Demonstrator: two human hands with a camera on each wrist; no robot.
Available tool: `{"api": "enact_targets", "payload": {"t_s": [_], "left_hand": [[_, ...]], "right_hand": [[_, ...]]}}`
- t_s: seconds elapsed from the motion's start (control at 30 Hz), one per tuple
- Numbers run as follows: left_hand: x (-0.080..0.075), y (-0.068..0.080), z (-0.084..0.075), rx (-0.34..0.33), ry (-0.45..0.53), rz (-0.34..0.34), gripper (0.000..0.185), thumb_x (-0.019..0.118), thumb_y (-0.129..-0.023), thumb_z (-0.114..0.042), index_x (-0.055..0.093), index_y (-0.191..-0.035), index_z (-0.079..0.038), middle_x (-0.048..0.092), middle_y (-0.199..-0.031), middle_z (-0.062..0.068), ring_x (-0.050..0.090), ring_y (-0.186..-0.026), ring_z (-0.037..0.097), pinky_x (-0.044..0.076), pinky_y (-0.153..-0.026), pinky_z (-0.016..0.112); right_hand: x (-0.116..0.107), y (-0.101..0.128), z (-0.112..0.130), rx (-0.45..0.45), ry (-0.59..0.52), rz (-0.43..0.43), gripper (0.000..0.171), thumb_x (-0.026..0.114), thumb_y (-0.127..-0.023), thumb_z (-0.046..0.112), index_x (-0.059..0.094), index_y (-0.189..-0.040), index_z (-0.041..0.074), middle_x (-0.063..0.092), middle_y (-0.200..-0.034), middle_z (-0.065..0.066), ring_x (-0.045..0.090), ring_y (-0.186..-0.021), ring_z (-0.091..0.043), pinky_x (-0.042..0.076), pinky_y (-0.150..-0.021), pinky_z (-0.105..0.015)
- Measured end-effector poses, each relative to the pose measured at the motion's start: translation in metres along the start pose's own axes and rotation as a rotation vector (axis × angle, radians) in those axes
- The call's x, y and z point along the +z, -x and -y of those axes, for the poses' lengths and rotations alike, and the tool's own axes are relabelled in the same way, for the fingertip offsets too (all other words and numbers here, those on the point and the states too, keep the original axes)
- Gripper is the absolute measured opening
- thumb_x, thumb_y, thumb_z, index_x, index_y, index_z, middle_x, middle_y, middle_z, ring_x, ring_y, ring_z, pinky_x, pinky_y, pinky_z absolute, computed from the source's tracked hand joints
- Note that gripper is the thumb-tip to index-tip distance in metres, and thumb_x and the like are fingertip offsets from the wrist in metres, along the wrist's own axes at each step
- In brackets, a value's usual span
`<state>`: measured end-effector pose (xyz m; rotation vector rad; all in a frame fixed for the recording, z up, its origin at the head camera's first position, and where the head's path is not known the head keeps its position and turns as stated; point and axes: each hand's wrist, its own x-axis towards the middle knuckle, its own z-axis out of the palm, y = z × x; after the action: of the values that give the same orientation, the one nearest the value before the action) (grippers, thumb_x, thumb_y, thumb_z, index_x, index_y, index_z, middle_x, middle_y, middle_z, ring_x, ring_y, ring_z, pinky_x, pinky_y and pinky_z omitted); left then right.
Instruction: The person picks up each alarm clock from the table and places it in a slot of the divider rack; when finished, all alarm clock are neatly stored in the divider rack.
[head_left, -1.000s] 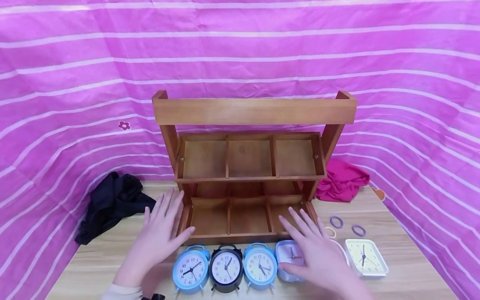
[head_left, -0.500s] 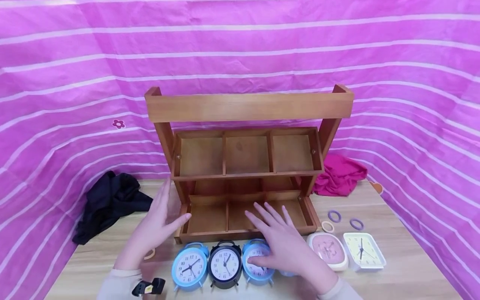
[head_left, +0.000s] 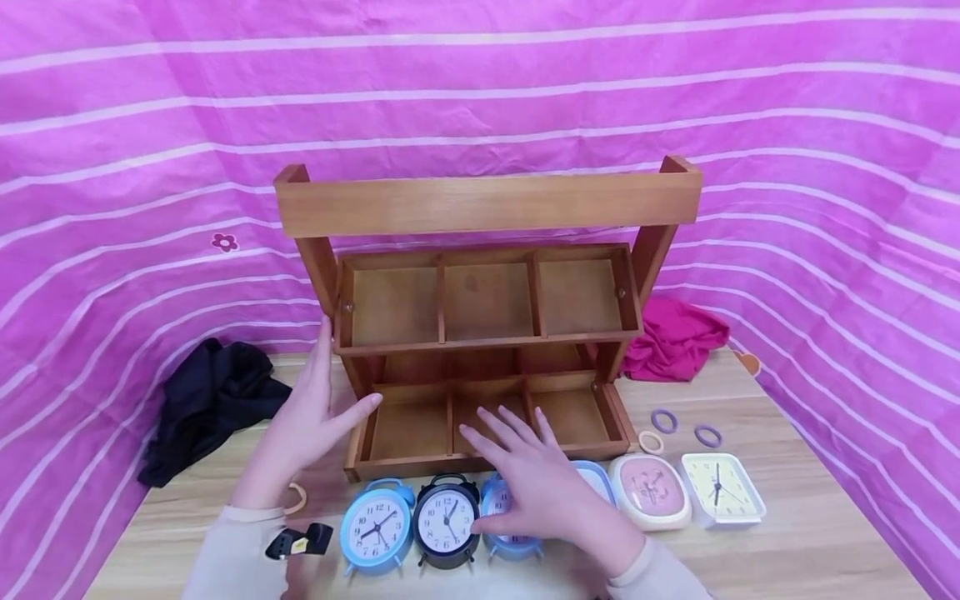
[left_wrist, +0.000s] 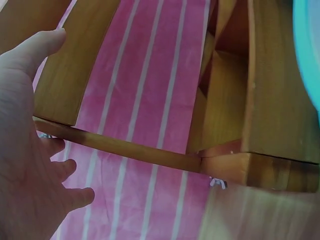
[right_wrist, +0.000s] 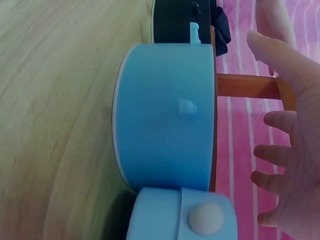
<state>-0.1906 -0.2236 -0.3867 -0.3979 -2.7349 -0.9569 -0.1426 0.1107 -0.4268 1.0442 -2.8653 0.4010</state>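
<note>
A row of alarm clocks stands before a brown wooden two-tier rack (head_left: pixel 491 204). From the left come a blue twin-bell clock (head_left: pixel 375 531), a black clock (head_left: pixel 445 521) and another blue clock (head_left: pixel 514 547), partly covered. Over the last two hovers my right hand (head_left: pixel 536 492), fingers spread, holding nothing. A light-blue squarish clock (head_left: pixel 597 477), partly hidden behind that hand, a pink-and-white clock (head_left: pixel 651 492) and a pale yellow square clock (head_left: pixel 723 490) continue the row. My left hand (head_left: pixel 303 433) is raised beside the rack's left side, fingers straight, thumb apart, nothing held.
Black cloth (head_left: pixel 213 404) lies left of the rack, pink cloth (head_left: pixel 675 340) right of it. Two purple rings (head_left: pixel 663 421) and a beige ring (head_left: pixel 650 442) lie on the wooden table (head_left: pixel 810 500). Another beige ring (head_left: pixel 297 498) is by my left wrist. Striped pink fabric (head_left: pixel 480 92) surrounds the table.
My right hand has moved left, from over the light-blue squarish clock, uncovering the pink-and-white one. My left hand has turned more edge-on beside the rack. The clocks keep their order.
</note>
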Motion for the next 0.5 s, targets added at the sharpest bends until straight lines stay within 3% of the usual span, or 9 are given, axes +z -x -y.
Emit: {"api": "enact_targets", "payload": {"t_s": [0.2, 0.5], "left_hand": [[0.004, -0.008, 0.003, 0.000, 0.084, -0.038, 0.124, 0.077, -0.093, -0.048, -0.025, -0.163, -0.031, -0.011, -0.175, 0.003, 0.013, -0.157, 0.046, 0.027, -0.114, 0.075], [0.007, -0.017, 0.006, -0.038, 0.181, -0.059, 0.122, 0.077, -0.093, -0.046, -0.024, -0.162, -0.038, -0.012, -0.175, 0.000, 0.014, -0.157, 0.047, 0.023, -0.114, 0.077]], "right_hand": [[0.003, -0.008, 0.010, -0.023, 0.020, 0.041, 0.112, 0.076, -0.075, 0.079, 0.028, -0.166, 0.035, 0.028, -0.171, -0.003, 0.024, -0.157, -0.036, 0.012, -0.120, -0.076], [0.017, -0.021, 0.031, -0.147, 0.005, -0.025, 0.114, 0.075, -0.071, 0.083, 0.033, -0.164, 0.034, 0.041, -0.164, 0.000, 0.046, -0.143, -0.028, 0.030, -0.114, -0.074]]}}
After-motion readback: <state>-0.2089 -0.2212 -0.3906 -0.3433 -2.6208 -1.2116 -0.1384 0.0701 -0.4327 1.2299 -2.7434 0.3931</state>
